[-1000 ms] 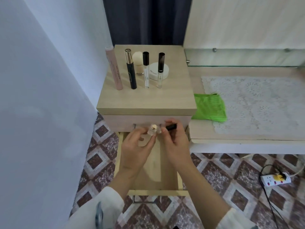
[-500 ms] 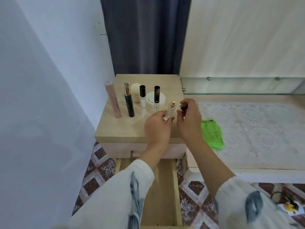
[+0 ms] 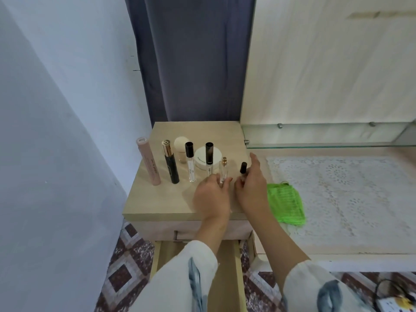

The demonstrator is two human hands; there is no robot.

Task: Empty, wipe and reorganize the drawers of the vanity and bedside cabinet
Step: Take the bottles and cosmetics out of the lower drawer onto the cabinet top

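A person in white sleeves worked at the bedside cabinet top [image 3: 162,199]. The left grip [image 3: 211,194] was narrow, its fingertips pinching the lower part of a gold-capped vial [image 3: 224,168] that stood upright near the middle of the top's right half. The right grip [image 3: 252,188] was closed on the base of a black-capped vial [image 3: 243,168], with one finger stretched upward. That vial was also upright, just beside the first and close to the top's right edge.

The two vials continued a row running in from the left edge: a pink tube [image 3: 149,163], a black and gold tube [image 3: 170,162], a clear bottle [image 3: 190,163] with a black cap and a second black-capped bottle [image 3: 209,157]. A cream sponge [image 3: 181,147] and a white round jar [image 3: 201,158] sat behind the row.

Below the front edge, a drawer [image 3: 155,264] stood pulled out beneath the forearms. A green cloth [image 3: 286,203] lay at the left edge of the vanity counter [image 3: 337,249], overlapping a white lace mat [image 3: 337,194]. A power strip [image 3: 391,302] lay on the tiled floor at lower right.
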